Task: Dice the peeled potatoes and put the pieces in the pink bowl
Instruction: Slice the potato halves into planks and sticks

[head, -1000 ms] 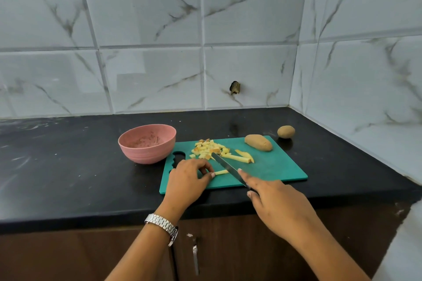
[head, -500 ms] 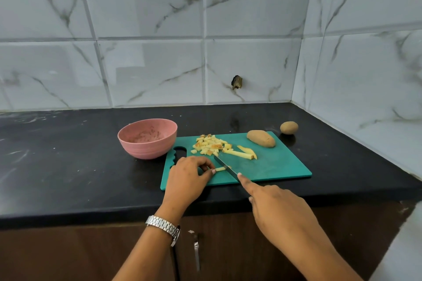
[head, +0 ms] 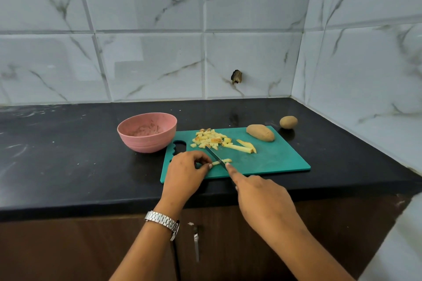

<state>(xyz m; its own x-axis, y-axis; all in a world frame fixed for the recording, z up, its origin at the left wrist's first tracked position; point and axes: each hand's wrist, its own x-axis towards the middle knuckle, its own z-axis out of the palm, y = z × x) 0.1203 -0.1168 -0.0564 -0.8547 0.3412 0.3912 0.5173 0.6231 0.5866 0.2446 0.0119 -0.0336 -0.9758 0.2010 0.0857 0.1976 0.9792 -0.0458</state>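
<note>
The left hand's fingertips (head: 209,166) are curled in and pinch the near end of a potato strip (head: 225,161) that lies on the near part of the green cutting board (head: 280,162), the left hand (head: 186,172) itself arched over the board's near left corner. The knife (head: 213,155) crosses that strip with its blade down on it, tip pointing toward the far left of the board. The right hand (head: 262,198) grips the knife, its index finger (head: 230,168) stretched straight along the blade's back and the other fingers folded under the palm, which hides the handle; this hand hangs over the board's near edge. Farther in, toward the middle of the board, sits a heap of diced pieces (head: 209,139), and just to the right of the heap lie a few cut strips (head: 245,147). A whole peeled potato (head: 260,133) rests on the board's far right corner. A small potato (head: 288,122) stands off the board, just beyond that same corner, on the black counter (head: 68,155). The pink bowl (head: 147,132) stands on the counter just beside the board's far left corner, by the board's cut-out handle, a brownish smear inside it. A metal wristwatch (head: 163,221) circles the left wrist, nearer than the board's front edge. Marbled wall tiles (head: 148,64) rise behind the board and to its right, and brown cabinet fronts (head: 68,251) show below the counter.
</note>
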